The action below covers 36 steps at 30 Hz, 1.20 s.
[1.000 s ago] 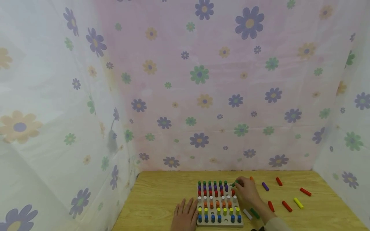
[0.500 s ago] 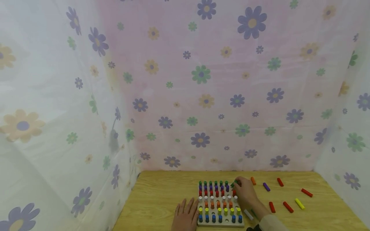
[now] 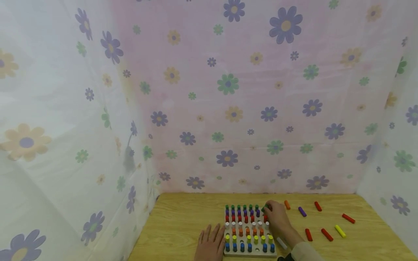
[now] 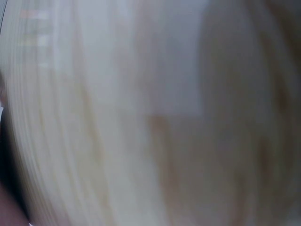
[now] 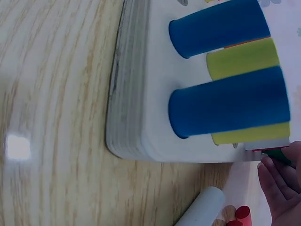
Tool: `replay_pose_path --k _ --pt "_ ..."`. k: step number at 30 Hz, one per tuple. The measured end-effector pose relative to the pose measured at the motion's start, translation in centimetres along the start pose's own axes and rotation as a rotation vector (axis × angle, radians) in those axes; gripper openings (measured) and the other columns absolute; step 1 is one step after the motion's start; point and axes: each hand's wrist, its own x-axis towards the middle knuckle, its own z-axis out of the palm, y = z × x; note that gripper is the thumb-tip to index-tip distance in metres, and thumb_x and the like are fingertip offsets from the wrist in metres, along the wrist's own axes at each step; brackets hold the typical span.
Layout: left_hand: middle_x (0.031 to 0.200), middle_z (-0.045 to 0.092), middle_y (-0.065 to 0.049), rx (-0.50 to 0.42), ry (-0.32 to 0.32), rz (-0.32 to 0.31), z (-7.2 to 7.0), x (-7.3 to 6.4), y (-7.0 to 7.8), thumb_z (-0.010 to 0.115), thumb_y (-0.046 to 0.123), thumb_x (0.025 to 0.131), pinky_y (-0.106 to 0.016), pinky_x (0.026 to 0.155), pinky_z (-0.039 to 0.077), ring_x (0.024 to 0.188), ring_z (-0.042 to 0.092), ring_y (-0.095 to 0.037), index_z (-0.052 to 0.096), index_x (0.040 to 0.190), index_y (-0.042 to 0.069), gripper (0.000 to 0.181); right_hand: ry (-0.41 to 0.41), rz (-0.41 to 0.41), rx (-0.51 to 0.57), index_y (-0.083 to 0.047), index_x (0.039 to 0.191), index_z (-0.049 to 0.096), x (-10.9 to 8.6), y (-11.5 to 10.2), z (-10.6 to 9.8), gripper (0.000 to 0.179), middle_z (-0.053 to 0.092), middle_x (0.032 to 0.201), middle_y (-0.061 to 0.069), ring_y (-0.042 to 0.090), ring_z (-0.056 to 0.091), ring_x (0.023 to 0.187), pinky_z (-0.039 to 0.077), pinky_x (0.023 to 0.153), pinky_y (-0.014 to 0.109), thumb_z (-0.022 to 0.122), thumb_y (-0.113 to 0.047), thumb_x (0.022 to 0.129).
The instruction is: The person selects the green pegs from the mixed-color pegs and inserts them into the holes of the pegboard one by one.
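A pale pegboard [image 3: 250, 255] stands on the table, with rows of green, purple, red, white, orange, yellow and blue pegs. My right hand [image 3: 277, 219] pinches a green peg [image 3: 265, 208] at the board's far right corner; whether its lower end is in a hole is hidden. In the right wrist view, the fingers of that hand [image 5: 282, 181] show at the right edge, behind two large blue pegs [image 5: 230, 101]. My left hand [image 3: 210, 243] lies flat with its fingers extended, at the board's left edge. The left wrist view is a blur of wood grain.
Loose pegs lie to the right on the wooden table [image 3: 183, 224]: several red ones [image 3: 327, 234], a yellow [image 3: 340, 231], a purple [image 3: 302, 211] and an orange peg [image 3: 287, 204]. A white peg [image 3: 281, 243] lies by my right forearm. A flowered curtain surrounds the table.
My right hand has shifted slightly, with the green peg still pinched over the far corner. The loose green peg beside the white one is now hidden by my forearm. My left hand stays put.
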Motion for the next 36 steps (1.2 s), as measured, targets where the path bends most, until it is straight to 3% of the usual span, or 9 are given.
replay_pose_path --k 3,10,19,27,36 --pt "0.156 0.049 0.003 -0.008 -0.018 -0.006 -0.08 0.04 0.01 0.025 0.056 0.110 -0.062 0.119 0.028 0.147 0.039 -0.035 0.047 0.155 0.036 0.054 -0.020 0.034 -0.009 0.002 0.110 0.069 0.08 -0.10 0.10 0.013 0.067 0.093 0.007 0.018 0.060 0.081 0.057 0.070 0.033 0.061 -0.004 0.101" --pt "0.157 0.047 0.004 -0.005 -0.019 -0.020 -0.05 0.22 0.05 0.022 0.058 0.109 -0.061 0.121 0.026 0.148 0.037 -0.034 0.044 0.156 0.038 0.055 -0.025 0.019 -0.062 0.002 0.107 0.071 0.52 -0.16 0.09 0.012 0.067 0.089 0.005 0.018 0.059 0.078 0.056 0.067 0.033 0.063 -0.004 0.100" --pt "0.157 0.048 0.003 -0.010 -0.028 -0.015 -0.30 0.08 0.23 0.022 0.059 0.109 -0.062 0.120 0.027 0.147 0.038 -0.036 0.046 0.155 0.036 0.057 -0.032 0.064 -0.065 0.003 0.114 0.070 0.66 -0.18 0.25 0.018 0.068 0.094 0.007 0.019 0.061 0.083 0.059 0.074 0.037 0.064 -0.008 0.101" --pt "0.155 0.050 0.003 0.015 -0.006 -0.012 0.11 0.05 -0.07 0.027 0.056 0.110 -0.061 0.119 0.029 0.146 0.040 -0.034 0.047 0.154 0.037 0.052 -0.014 0.030 -0.068 0.004 0.113 0.071 0.60 -0.26 0.26 0.017 0.069 0.093 0.007 0.018 0.062 0.082 0.060 0.073 0.039 0.066 -0.005 0.099" --pt "0.155 0.050 0.005 0.022 -0.002 -0.006 0.16 0.07 -0.01 0.018 0.061 0.109 -0.061 0.118 0.030 0.146 0.040 -0.033 0.047 0.154 0.037 0.059 0.020 -0.006 -0.073 0.002 0.104 0.073 0.77 -0.17 0.74 0.011 0.069 0.088 0.005 0.017 0.062 0.079 0.058 0.069 0.036 0.069 -0.005 0.097"
